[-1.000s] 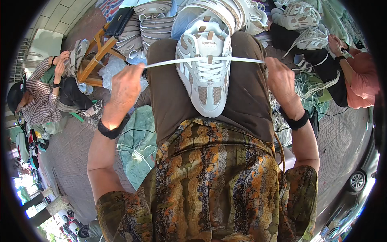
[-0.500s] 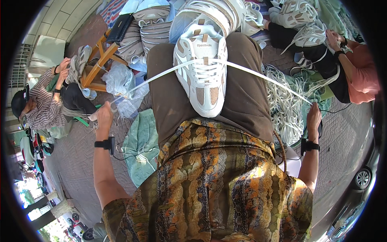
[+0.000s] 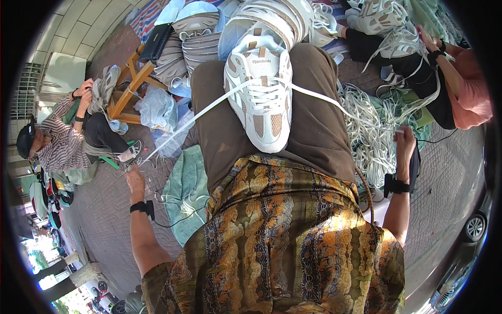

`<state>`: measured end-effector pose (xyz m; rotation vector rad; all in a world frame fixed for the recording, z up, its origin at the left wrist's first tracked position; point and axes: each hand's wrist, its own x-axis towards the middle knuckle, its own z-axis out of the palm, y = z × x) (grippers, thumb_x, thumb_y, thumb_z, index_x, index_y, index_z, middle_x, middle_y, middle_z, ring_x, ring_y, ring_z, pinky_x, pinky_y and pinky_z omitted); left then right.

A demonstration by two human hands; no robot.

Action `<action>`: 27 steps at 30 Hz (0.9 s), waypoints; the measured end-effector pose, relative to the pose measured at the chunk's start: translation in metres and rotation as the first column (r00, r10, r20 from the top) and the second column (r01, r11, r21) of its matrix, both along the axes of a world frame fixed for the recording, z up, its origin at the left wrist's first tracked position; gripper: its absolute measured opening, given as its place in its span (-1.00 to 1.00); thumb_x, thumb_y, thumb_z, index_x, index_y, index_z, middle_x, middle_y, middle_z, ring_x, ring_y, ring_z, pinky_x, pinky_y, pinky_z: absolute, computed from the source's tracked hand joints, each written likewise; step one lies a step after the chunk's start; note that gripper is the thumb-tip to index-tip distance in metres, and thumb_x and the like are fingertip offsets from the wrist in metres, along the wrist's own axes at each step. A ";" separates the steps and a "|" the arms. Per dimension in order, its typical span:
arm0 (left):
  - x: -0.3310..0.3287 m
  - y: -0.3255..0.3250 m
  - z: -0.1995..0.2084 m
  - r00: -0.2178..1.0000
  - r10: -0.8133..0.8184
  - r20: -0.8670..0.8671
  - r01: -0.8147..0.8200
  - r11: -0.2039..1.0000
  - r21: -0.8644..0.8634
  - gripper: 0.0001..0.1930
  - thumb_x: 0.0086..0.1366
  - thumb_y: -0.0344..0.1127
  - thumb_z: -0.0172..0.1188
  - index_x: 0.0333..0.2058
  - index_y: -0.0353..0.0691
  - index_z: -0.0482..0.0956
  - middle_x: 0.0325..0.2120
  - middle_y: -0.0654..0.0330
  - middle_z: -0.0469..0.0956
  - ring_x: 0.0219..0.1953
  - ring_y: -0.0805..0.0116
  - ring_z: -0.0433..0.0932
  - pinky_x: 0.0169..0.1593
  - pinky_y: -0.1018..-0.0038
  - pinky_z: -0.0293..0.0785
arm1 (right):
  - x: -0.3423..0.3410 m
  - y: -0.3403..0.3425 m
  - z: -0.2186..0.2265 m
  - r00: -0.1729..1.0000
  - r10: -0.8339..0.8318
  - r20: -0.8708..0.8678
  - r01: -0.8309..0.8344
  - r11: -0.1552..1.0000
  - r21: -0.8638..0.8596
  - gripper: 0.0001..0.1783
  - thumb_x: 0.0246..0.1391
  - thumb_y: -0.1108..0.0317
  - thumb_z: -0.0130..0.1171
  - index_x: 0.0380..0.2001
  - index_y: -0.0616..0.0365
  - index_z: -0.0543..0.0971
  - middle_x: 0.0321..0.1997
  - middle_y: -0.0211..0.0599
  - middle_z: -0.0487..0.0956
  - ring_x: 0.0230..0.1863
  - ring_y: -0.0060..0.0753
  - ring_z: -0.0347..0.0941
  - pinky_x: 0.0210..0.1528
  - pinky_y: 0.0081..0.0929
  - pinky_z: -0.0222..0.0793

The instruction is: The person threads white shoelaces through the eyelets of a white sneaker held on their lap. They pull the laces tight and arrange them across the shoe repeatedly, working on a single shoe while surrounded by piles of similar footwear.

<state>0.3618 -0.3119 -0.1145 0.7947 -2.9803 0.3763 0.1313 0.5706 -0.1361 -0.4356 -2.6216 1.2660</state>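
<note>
A white and brown sneaker (image 3: 272, 133) lies between my knees, toe toward me. White lace crosses its lower eyelets, with a long end running out to each side. My left hand (image 3: 136, 180), low on the left, is closed on the left end of the shoelace (image 3: 206, 107), which is stretched straight. Out to the right, my right hand (image 3: 405, 141) has its fingers pinched on the other end. That side of the lace sags a little, and its outer part is hard to separate from the laces behind it.
A heap of white laces (image 3: 366, 141) lies right of my knee. Ahead stand stacked shoe uppers (image 3: 201, 52) and a wooden stool (image 3: 137, 83). Green cloth (image 3: 185, 183) and a plastic bag (image 3: 159, 107) are at the left. Two people handle shoes, one on each side.
My left hand has moved down toward me, its lace still taut. My right hand has shifted slightly up and inward, and the right lace has gone from taut to slightly slack.
</note>
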 end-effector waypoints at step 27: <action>-0.122 0.165 0.033 0.796 -0.143 -0.588 0.434 0.812 0.390 -0.83 0.24 -0.46 0.06 -0.21 -0.24 0.55 -0.43 0.00 0.58 -0.39 0.09 0.59 -0.27 0.32 0.48 | -0.069 -0.289 0.104 0.589 0.654 -0.474 -0.713 0.697 0.076 -0.82 0.00 0.65 0.03 -0.32 0.16 0.49 -0.43 -0.18 0.51 -0.41 -0.16 0.48 -0.33 -0.42 0.41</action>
